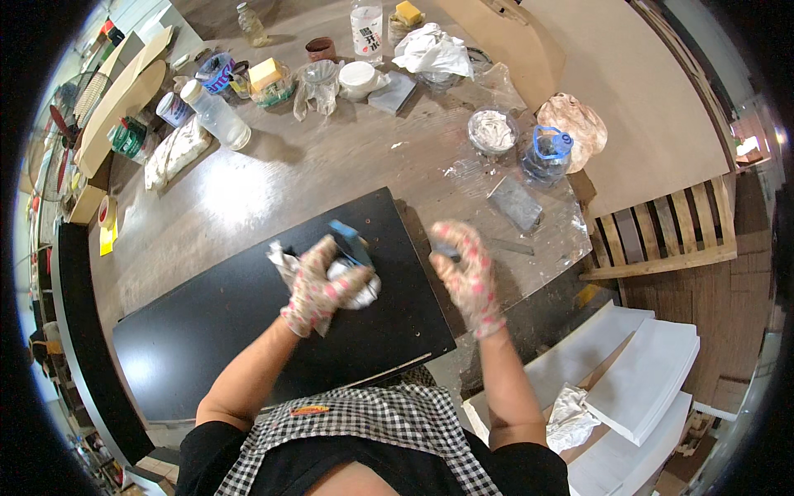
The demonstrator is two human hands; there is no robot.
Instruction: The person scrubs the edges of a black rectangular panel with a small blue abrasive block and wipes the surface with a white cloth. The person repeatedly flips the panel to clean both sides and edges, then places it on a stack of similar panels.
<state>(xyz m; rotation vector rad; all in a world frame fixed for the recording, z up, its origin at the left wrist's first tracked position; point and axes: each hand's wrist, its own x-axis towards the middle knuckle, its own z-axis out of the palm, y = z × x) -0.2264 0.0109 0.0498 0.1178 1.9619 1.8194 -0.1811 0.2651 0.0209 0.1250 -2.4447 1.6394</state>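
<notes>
A black flat board [215, 318] lies on the wooden worktable [331, 165] in front of me. My left hand [321, 285], in a patterned work glove, presses a white cloth [362, 289] and a blue-handled tool [349, 240] onto the board's right part. My right hand [467, 273], gloved the same way, is closed on a small dark tool at the board's right edge; most of that tool is hidden by the fingers.
Beyond the board stand a clear bowl of white paste [492, 131], a blue-capped jug [546, 155], a grey block [514, 202], plastic bottles [217, 116], jars and crumpled bags. Stacked white panels [645, 380] lie lower right, a slatted pallet [662, 231] at right.
</notes>
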